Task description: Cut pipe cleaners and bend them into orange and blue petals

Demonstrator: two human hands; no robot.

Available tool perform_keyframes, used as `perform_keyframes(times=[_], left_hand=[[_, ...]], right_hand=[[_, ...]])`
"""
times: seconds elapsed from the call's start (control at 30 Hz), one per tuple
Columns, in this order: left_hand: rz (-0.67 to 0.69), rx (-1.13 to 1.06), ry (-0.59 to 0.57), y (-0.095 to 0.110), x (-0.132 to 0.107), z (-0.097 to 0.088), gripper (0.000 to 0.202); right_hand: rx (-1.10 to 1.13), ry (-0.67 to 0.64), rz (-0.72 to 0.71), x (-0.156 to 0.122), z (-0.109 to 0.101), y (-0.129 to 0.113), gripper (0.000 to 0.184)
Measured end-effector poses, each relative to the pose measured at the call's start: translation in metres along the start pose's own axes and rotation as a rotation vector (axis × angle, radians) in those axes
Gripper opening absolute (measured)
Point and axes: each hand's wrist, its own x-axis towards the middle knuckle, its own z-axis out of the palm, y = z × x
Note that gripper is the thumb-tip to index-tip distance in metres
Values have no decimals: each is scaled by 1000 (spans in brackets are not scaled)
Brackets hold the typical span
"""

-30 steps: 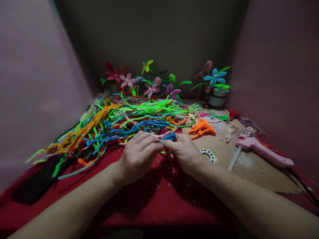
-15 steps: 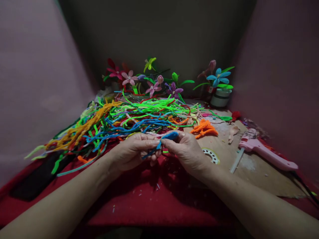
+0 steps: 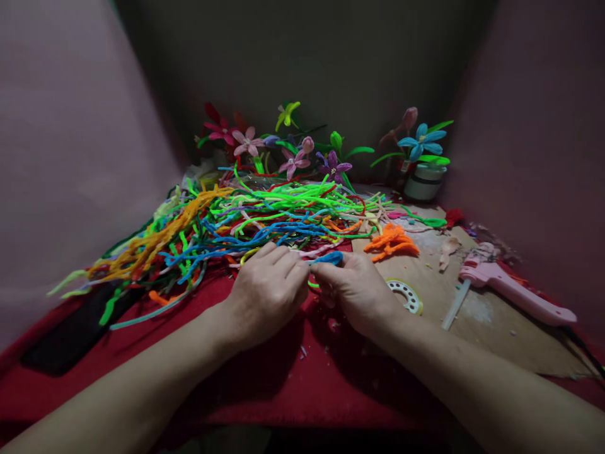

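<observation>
A blue pipe-cleaner petal (image 3: 329, 258), looped and fuzzy, sticks up between the thumb and fingers of my right hand (image 3: 357, 287), which pinches it near its base. My left hand (image 3: 270, 296) is closed right beside it, its back turned up and its knuckles against the right fingertips. The petal's tail runs in toward the left fingers, which hide its end. Both hands hover above the red cloth (image 3: 255, 397), in front of a heap of loose pipe cleaners (image 3: 278, 230) in green, blue, orange and other colours.
Right of my hands, a pink hot glue gun (image 3: 515, 287) lies on a brown board (image 3: 501, 340) with a white tape reel (image 3: 405, 296) and an orange pipe-cleaner bundle (image 3: 391, 243). Finished flowers (image 3: 293, 162) stand behind the heap, and a blue flower (image 3: 421, 142) rises by a jar (image 3: 425, 183).
My left hand has rolled over, so its back now faces up and covers the petal's tail. The right hand keeps its pinch on the blue petal. The view has shifted slightly.
</observation>
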Motion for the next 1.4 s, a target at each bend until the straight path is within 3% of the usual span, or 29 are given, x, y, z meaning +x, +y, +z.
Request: perform_keyframes(times=[0.1,0.23,0.3,0.43,0.5,0.63,0.73,0.87,0.97,1.07,1.17,1.23,1.3,1.4], left_hand=[[160,224,77,0,-2,4,19],[44,39,104,0,-2,2,17],[-101,-202,43,-2,0,-3,16],[-632,-943,-147,-17,4,-11,24],[-819,-1299,-238,-24,4,-10,24],[-843,-1717,-482,-25,2,1,24],[-844,-1851,-528,-18,0,3,30],[-875,-1847,-545,-17,-1,-3,28],[-843,-1656,-518,-19,2,-8,20],[-643,-1149,-407,-15,3,-9,21],[-313,-468,-120,-6,0,-4,26],[-190,-243,6,0,-2,-2,25],[-241,-355,-18,1,-1,-4,24],[-537,-993,-238,-4,3,-10,29]], right_hand=[[107,-30,59,1,0,2,26],[32,-32,-6,1,-3,-1,21],[40,-56,-39,1,-5,-3,20],[169,-156,-56,2,-7,-8,19],[225,-207,-46,2,-7,-10,18],[262,-315,-29,1,-7,-14,22],[208,-348,-58,0,-8,-14,20],[144,-296,-54,1,-10,-12,18],[83,-243,-64,1,-8,-11,21],[7,-140,-70,1,-6,-7,18],[-66,-35,-99,2,-4,-2,17],[-90,-5,-116,3,-4,-1,18],[-58,-10,-103,3,-5,-3,17],[37,-101,-83,3,-6,-9,15]])
